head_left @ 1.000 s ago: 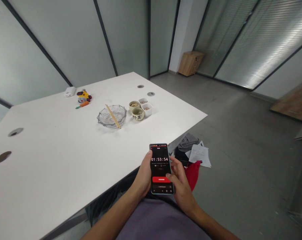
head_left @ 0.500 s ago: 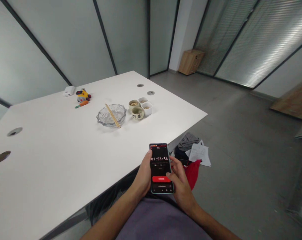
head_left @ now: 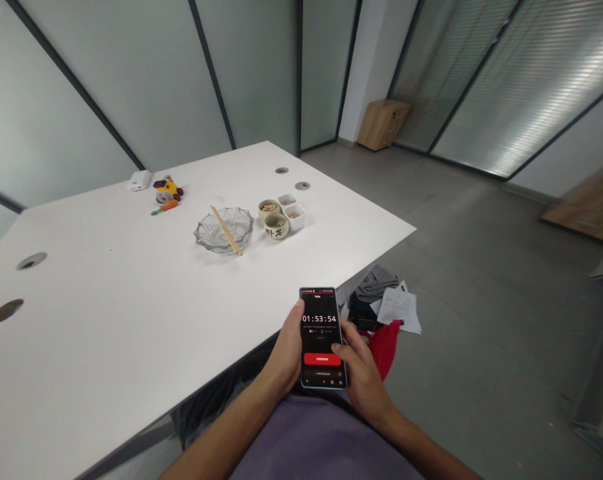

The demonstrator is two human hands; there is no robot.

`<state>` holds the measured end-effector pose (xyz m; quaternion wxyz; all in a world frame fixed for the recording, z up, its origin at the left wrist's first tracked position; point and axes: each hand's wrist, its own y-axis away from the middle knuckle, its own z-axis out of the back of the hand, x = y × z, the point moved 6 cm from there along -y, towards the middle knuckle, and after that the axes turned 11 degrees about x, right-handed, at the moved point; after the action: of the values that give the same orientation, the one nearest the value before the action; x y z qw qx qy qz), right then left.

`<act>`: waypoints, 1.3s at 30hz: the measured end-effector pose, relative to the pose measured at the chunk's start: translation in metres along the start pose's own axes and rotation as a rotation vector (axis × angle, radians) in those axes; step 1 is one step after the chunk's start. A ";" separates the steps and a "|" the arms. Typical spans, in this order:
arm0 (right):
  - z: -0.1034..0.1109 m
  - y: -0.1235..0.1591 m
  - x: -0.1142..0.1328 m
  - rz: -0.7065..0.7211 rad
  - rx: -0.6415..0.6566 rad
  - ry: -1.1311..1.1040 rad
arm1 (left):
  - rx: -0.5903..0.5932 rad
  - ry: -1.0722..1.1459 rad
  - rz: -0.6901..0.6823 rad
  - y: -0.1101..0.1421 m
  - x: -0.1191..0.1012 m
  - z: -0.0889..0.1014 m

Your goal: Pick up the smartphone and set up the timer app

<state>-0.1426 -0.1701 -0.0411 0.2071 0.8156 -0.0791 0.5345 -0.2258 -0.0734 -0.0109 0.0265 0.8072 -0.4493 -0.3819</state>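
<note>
You are in a glass-walled office with a grey floor, seated at the near right corner of a large white table [head_left: 131,287]. Both your hands hold a phone [head_left: 322,337] just off the table's near edge, above your lap. Its long axis runs almost straight away from you, leaning slightly left at the top, with the lit screen facing up and showing a timer reading and a red bar. Your left hand [head_left: 286,353] is wrapped around the phone's left edge, thumb on the rim near the top; your right hand [head_left: 364,373] cups the right edge from below, with the thumb lying over the lower right of the screen beside the red bar. The table edge runs diagonally from lower left up to the corner on your right, and past that corner the floor is open. Close to your right hand, on the floor, lie a red cloth [head_left: 385,347], a grey garment [head_left: 376,283] and a sheet of paper [head_left: 398,308]. Well ahead on the table sits a glass dish [head_left: 224,230] with chopsticks [head_left: 226,231] laid across it. Just to its right are two round bowls [head_left: 276,227] and two square white cups [head_left: 295,217], with pale food showing in three; the nearest bowl's contents you cannot tell. Farther left are a yellow toy [head_left: 168,190] and a white box [head_left: 140,180].
</note>
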 end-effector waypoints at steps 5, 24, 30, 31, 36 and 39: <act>0.000 0.000 0.000 -0.004 0.002 -0.001 | 0.000 -0.010 -0.026 -0.001 0.000 0.002; -0.014 0.007 0.018 -0.024 0.031 0.038 | -0.036 -0.385 -0.105 -0.005 -0.022 0.015; -0.010 0.008 0.015 -0.031 0.022 0.013 | -0.044 -0.493 -0.142 -0.004 -0.029 0.010; -0.010 0.008 0.014 -0.030 0.021 0.012 | -0.035 -0.514 -0.165 -0.004 -0.031 0.008; -0.009 0.008 0.012 -0.020 0.006 0.002 | 0.007 -0.527 -0.157 -0.001 -0.034 0.000; -0.008 0.007 0.010 -0.017 0.011 -0.013 | 0.037 -0.548 -0.123 0.001 -0.033 -0.003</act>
<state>-0.1475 -0.1723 -0.0270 0.2068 0.8206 -0.0704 0.5280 -0.2345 -0.0508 0.0114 -0.1338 0.7000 -0.3969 -0.5785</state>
